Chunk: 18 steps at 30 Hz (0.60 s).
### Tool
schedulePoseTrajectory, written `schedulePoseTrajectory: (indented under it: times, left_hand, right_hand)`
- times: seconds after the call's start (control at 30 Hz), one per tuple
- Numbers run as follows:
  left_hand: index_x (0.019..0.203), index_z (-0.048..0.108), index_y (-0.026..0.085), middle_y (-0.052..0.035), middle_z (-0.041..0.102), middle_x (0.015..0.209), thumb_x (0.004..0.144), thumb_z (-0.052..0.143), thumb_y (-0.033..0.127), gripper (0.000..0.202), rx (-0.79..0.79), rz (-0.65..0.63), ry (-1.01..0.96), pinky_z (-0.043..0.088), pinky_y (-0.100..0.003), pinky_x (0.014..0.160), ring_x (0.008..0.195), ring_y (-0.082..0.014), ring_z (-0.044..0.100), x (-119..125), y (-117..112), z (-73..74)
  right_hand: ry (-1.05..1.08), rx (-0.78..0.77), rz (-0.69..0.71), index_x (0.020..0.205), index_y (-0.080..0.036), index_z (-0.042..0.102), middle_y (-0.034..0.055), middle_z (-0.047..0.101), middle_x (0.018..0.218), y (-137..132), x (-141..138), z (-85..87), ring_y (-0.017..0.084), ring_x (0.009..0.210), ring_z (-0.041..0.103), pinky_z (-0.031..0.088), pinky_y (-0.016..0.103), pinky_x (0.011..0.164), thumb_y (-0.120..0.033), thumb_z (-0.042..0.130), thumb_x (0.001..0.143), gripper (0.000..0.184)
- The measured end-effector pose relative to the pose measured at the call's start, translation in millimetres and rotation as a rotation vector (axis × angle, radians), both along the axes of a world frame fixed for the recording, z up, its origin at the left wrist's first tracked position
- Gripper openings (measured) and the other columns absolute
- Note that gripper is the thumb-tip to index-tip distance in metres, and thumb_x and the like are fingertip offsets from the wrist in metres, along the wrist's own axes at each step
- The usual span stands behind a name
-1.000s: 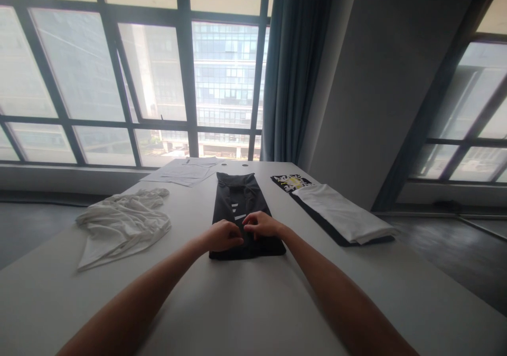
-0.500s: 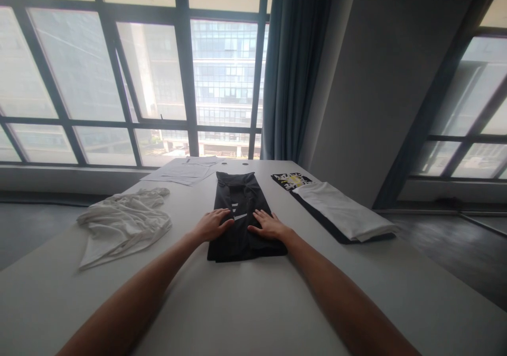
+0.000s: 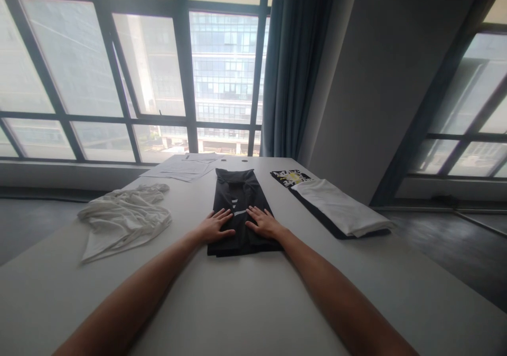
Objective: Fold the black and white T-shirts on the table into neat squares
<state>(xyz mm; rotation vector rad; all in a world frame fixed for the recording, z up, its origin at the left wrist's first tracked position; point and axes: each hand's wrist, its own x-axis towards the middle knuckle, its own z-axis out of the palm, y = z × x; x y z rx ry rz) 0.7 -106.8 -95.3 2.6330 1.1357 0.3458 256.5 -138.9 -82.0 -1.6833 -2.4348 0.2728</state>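
Note:
A black garment (image 3: 242, 187) with white marks on its front lies folded into a long rectangle in the middle of the white table (image 3: 245, 303). My left hand (image 3: 215, 226) rests flat on its left side, fingers spread. On the right side my right hand (image 3: 264, 223) presses down, also flat with the fingers apart. Neither hand grips the cloth. The white marks show between the two hands and are partly hidden by folds. Which kind of garment it is I cannot make out for sure.
To the left lies a crumpled white cloth (image 3: 127, 216). Sheets of paper (image 3: 184, 167) lie at the far left. On the right, a folded white garment (image 3: 343, 208) sits over black cloth, next to a patterned black, white and yellow piece (image 3: 291, 177). Windows and a curtain (image 3: 291, 71) stand behind.
Both hands have shifted slightly on the black garment, and its side folds have moved inward so that less of the white marks shows. The camera view has tilted slightly.

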Motion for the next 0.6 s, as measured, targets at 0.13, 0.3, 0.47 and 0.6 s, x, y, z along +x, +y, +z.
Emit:
schedulePoseTrajectory:
  times: [0.13,0.3,0.47,0.6]
  left_hand:
    - [0.147,0.046,0.028,-0.0063,0.032,0.161,0.091,0.054,0.06,0.066,0.013,-0.005,-0.107,0.017,-0.048,0.122,0.15,-0.0266,0.025,-7.1,-5.2,4.2]
    - [0.11,0.074,0.024,-0.0064,0.064,0.134,0.083,0.056,0.024,0.033,0.023,-0.044,-0.27,0.04,-0.039,0.113,0.125,-0.0229,0.058,-35.1,-11.8,10.7]
    - [0.106,0.075,0.026,-0.0063,0.061,0.137,0.069,0.062,0.012,0.042,-0.107,-0.138,-0.245,0.041,-0.039,0.112,0.126,-0.0243,0.057,-55.2,-20.0,20.6]
    - [0.11,0.075,0.026,-0.0076,0.053,0.147,0.067,0.068,0.012,0.046,-0.171,-0.168,-0.189,0.036,-0.04,0.116,0.137,-0.0268,0.047,-52.8,-27.1,22.6]
  right_hand:
    - [0.116,0.084,-0.037,0.146,-0.023,0.049,0.008,0.043,0.155,-4.5,15.5,6.3,0.022,0.143,0.038,0.026,0.041,0.119,-0.034,0.045,0.098,0.05]
    - [0.139,0.116,-0.081,0.111,-0.019,0.074,0.0056,0.067,0.124,-15.4,55.7,16.8,0.018,0.118,0.06,0.041,0.026,0.106,0.0,0.052,0.078,0.044]
    - [0.179,0.082,-0.018,0.109,-0.019,0.075,0.0071,0.065,0.125,-25.7,73.6,18.2,0.02,0.116,0.061,0.041,0.028,0.107,0.001,0.06,0.07,0.047]
    - [0.248,0.058,0.078,0.114,-0.02,0.074,0.0081,0.062,0.13,-30.2,64.7,20.9,0.021,0.122,0.058,0.038,0.03,0.111,-0.006,0.066,0.071,0.046]
